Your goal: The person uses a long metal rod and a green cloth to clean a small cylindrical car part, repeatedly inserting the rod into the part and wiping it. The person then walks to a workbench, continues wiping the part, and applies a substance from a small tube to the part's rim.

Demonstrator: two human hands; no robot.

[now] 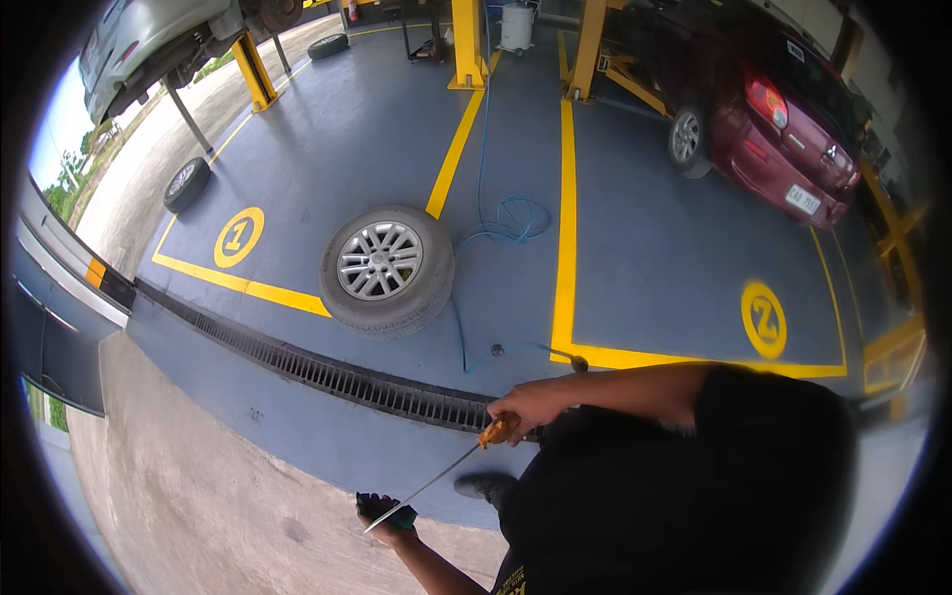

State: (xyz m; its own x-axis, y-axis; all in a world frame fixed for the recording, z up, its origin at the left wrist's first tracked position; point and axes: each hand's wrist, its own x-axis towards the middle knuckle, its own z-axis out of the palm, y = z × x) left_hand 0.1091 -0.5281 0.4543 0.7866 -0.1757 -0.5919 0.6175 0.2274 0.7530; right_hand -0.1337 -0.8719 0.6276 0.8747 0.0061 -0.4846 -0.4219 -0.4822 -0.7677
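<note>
- the long thin metal rod (431,486) ran slantwise in front of me, low in the view, its orange handle (498,430) up by my waist and its tip down to my left.
- my right hand (531,405) was closed around that orange handle, fingers wrapped tight, arm crossing my dark shirt.
- my left hand (389,516) was closed on a dark green cloth (395,513), and the rod's tip sat right at the cloth; i could not tell whether the cloth was pinched around the tip or just touching it.
- as i judged it, wiping it well meant folding the cloth right round the metal and pulling the rod through in one steady draw, keeping the handle hand firm so the thin rod would not whip or bend.
- i also judged the tip should stay off the floor and off my clothes, so no grit got back on it.
- just beside my foot (483,485) the blue painted floor met bare concrete, and a long drain grate (327,374) ran across in front of me.
- beyond the grate a loose wheel (387,268) with a silver rim lay flat, a blue air hose (496,223) looping near it.
- yellow lines (565,248) marked the bays, each with a round yellow marker.
- a dark red car (773,119) stood to the right, a grey car (149,45) was raised on a lift far left, with another tyre (185,184) near it.
</note>
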